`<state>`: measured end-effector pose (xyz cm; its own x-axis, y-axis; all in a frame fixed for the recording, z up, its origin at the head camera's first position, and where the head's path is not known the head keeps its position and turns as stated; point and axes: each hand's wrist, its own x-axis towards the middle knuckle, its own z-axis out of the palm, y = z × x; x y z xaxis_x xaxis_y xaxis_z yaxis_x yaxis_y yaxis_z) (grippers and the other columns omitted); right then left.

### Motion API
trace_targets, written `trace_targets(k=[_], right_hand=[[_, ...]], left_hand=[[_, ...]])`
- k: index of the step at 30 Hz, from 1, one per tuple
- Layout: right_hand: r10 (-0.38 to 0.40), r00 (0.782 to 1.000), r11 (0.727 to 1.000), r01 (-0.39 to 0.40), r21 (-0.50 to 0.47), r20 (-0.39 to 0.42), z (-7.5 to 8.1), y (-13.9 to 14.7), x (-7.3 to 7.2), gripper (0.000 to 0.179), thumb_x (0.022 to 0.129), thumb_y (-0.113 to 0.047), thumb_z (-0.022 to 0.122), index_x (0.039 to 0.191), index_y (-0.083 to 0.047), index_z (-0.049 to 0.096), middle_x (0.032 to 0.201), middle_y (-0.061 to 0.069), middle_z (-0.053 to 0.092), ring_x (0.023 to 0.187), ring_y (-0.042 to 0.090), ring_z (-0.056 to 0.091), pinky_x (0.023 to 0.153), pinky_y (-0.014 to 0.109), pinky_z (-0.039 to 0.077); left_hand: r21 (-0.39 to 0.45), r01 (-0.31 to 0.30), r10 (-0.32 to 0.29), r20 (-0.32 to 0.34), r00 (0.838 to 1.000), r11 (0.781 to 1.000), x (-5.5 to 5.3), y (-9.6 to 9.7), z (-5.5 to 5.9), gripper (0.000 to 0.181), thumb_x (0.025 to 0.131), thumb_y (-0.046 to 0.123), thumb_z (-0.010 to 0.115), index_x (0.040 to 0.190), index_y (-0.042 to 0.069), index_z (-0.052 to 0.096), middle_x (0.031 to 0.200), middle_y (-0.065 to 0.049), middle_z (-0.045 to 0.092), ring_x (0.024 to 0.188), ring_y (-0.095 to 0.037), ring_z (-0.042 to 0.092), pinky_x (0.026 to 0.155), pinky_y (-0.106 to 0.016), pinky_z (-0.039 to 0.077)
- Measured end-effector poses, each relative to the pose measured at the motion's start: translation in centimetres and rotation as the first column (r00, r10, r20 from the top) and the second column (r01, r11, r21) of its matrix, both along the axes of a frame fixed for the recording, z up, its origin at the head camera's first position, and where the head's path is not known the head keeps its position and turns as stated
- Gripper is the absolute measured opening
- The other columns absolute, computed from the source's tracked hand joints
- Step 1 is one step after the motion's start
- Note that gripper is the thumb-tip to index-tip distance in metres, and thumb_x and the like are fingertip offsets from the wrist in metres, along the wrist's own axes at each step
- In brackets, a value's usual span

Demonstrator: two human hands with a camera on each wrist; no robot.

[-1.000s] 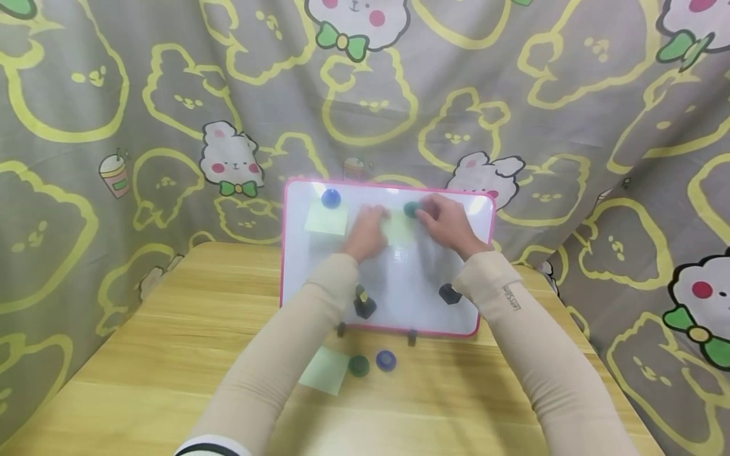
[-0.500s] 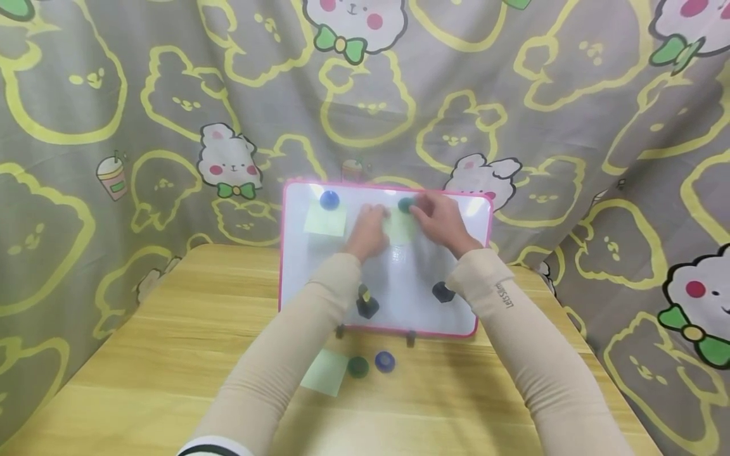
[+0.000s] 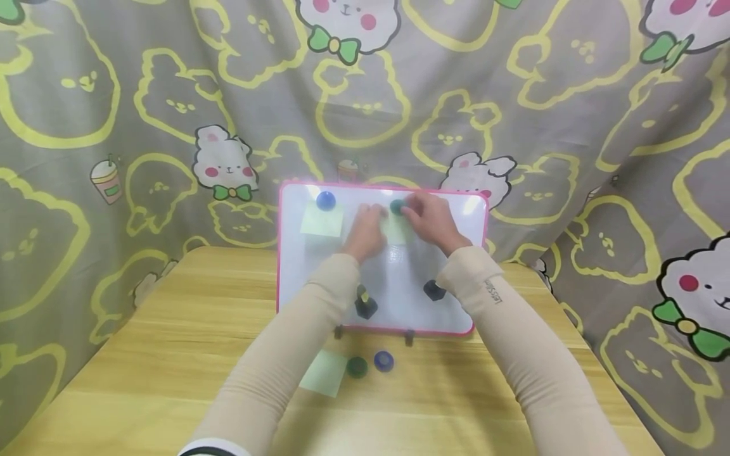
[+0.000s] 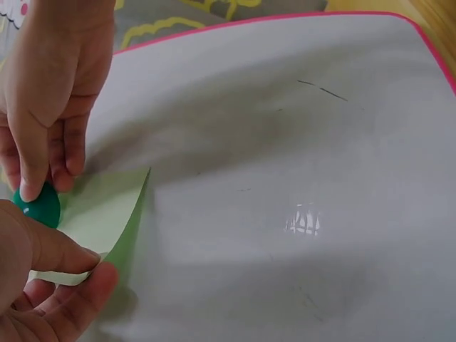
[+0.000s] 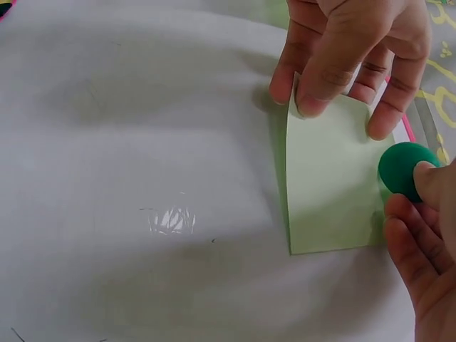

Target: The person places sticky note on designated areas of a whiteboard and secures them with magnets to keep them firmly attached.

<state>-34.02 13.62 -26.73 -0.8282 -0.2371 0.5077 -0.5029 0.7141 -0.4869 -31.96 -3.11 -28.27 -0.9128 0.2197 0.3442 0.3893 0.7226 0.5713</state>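
A pale green sticky note (image 5: 335, 185) lies against the upper part of a pink-edged whiteboard (image 3: 410, 304), its lower edge curling away. My left hand (image 3: 365, 234) pinches one side of the note between thumb and fingers, clearest in the left wrist view. With thumb and fingers my right hand (image 3: 435, 221) holds a round green magnet (image 5: 407, 171) over the note's top edge. Whether the magnet sits flush on the board cannot be told. To the left, a blue magnet (image 3: 326, 201) is over the top of another green note (image 3: 322, 221) on the board.
On the wooden table (image 3: 154, 354) before the board lie a loose green note (image 3: 324, 373), a green magnet (image 3: 357, 367) and a blue magnet (image 3: 384, 361). Two dark angular shapes, one on the left (image 3: 366, 305) and one on the right (image 3: 435, 290), show low on the board. A patterned curtain (image 3: 365, 107) hangs behind.
My right hand has shifted left with the green magnet, bringing it closer to my left hand and over the note. The left hand keeps its pinch on the note.
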Motion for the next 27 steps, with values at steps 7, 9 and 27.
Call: trace_targets(k=[7, 9, 27], right_hand=[[-0.048, 0.998, 0.999, 0.048, 0.01, 0.044, 0.12, -0.4, -0.06, 0.026, 0.094, -0.017, 0.063, 0.115, -0.003, 0.063, 0.107, 0.015, 0.066, 0.094, 0.029, 0.059, 0.086, 0.043, 0.051], [-0.057, 0.997, 0.998, 0.057, 0.009, 0.05, 0.14, -0.5, -0.06, 0.026, 0.094, -0.018, 0.062, 0.115, -0.003, 0.062, 0.108, 0.015, 0.066, 0.094, 0.029, 0.059, 0.086, 0.043, 0.051], [-0.109, 0.994, 0.994, 0.108, 0.028, 0.015, 0.15, -0.88, -0.18, 0.025, 0.095, -0.021, 0.06, 0.113, -0.004, 0.063, 0.09, 0.014, 0.063, 0.08, 0.028, 0.057, 0.071, 0.04, 0.05]], left_hand=[[0.002, 0.008, -0.008, 0.005, 1.0, 1.0, -0.21, -0.02, -0.14, 0.053, 0.075, -0.015, 0.059, 0.126, -0.002, 0.052, 0.122, -0.019, 0.046, 0.113, -0.03, 0.049, 0.103, -0.035, 0.041], [-0.001, 0.007, -0.007, 0.005, 1.0, 1.0, -0.23, 0.02, -0.14, 0.053, 0.075, -0.016, 0.059, 0.126, -0.001, 0.052, 0.122, -0.018, 0.046, 0.112, -0.029, 0.049, 0.103, -0.035, 0.041], [-0.013, -0.002, 0.003, 0.029, 1.0, 1.0, -0.2, 0.22, -0.27, 0.055, 0.075, -0.017, 0.055, 0.127, 0.0, 0.051, 0.122, -0.017, 0.044, 0.111, -0.028, 0.05, 0.101, -0.034, 0.042]])
